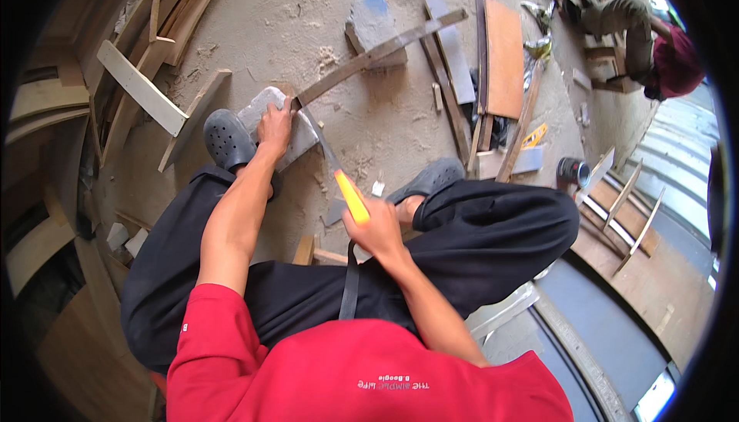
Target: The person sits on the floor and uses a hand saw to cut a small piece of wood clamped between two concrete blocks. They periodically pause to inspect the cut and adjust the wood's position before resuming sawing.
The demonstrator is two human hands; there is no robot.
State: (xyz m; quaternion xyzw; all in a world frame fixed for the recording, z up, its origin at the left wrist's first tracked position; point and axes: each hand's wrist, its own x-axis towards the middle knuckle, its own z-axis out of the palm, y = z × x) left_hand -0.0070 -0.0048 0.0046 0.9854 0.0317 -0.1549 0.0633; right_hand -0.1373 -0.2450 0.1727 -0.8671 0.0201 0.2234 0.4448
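A long narrow wooden strip (377, 54) slants away to the far right, its near end over a pale concrete block (304, 139) between my feet. My left hand (275, 128) rests at that block with its fingers closed around the strip's near end. Whether a nail is also between the fingertips is too small to tell. My right hand (375, 228) grips the yellow and orange handle of a hammer (327, 149). The dark metal shaft reaches forward, and its head is beside my left fingertips, touching or just over the strip's end.
A second block (373, 18) with a blue patch supports the strip farther out. Boards (504, 56) lie on the right, and planks (142, 87) lean on the left. A can (572, 172) stands near my right knee. Another person (647, 45) sits at the far right.
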